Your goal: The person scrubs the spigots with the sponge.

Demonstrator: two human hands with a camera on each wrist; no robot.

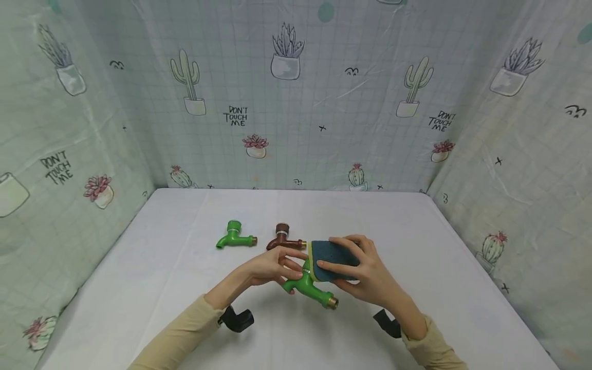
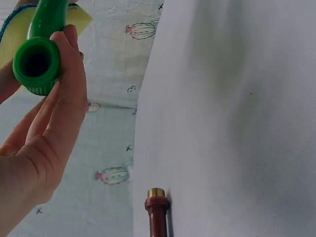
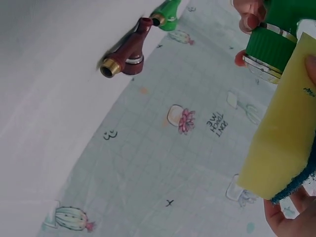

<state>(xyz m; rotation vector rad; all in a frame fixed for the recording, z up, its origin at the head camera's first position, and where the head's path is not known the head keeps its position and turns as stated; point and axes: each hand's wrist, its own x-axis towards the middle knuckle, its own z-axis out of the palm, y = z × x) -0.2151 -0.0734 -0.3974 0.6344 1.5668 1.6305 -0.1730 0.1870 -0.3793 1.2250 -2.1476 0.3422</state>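
Head: left hand (image 1: 276,267) grips green faucet tap (image 1: 315,290) above white table (image 1: 180,267) – fingers hide part of the tap. Right hand (image 1: 367,270) grips two-layer scouring sponge (image 1: 334,261), which covers some of the tap's top. Brown tap (image 1: 280,238) and second green tap (image 1: 234,237) lie beyond. Black pieces at both wrists half hidden, can't identify.

Left wrist: held tap's spout mouth faces camera, interior dark; brown tap cut off at bottom.

Right wrist: sponge and right hand cropped – sponge-to-tap contact unclear.
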